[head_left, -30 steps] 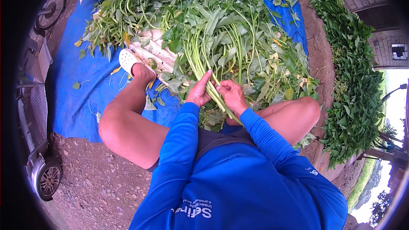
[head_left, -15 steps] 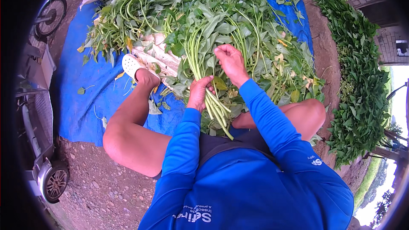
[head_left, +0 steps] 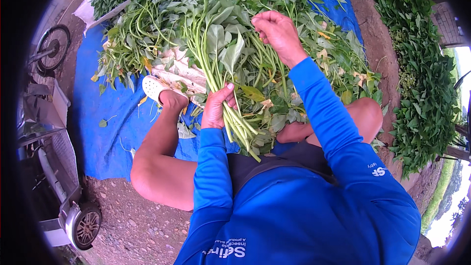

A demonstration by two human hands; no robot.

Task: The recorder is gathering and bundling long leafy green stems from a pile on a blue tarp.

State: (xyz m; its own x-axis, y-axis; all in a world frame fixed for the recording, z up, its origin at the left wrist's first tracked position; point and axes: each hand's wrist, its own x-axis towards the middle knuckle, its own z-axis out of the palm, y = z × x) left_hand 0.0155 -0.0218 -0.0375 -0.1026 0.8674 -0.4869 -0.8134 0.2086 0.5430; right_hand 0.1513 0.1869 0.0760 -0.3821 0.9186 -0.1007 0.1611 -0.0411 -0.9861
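My left hand (head_left: 219,107) is wrapped round a bunch of long-stemmed water spinach (head_left: 206,66). The cut stem ends stick out below the fist toward my lap, and the leaves fan out away from me. My right hand (head_left: 279,37) is raised above the leaves, to the right of the bunch, with its fingers curled together. Whatever it may pinch is hidden or too small to make out. Beyond and to the right of the bunch, a loose heap of water spinach (head_left: 274,76) spreads between my legs, with some yellowed leaves in it.
The heap lies on a blue tarp (head_left: 100,142) with a pale crumpled sheet (head_left: 184,71). My left foot wears a cream clog (head_left: 153,88). A long row of leafy bundles (head_left: 417,88) runs along the right. Wheeled vehicle parts (head_left: 86,225) stand left, on gravelly ground (head_left: 132,216).
My right hand has moved up and slightly right, away from the bunch. My left hand has shifted a little left, still holding the stems. The whole view has shifted slightly.
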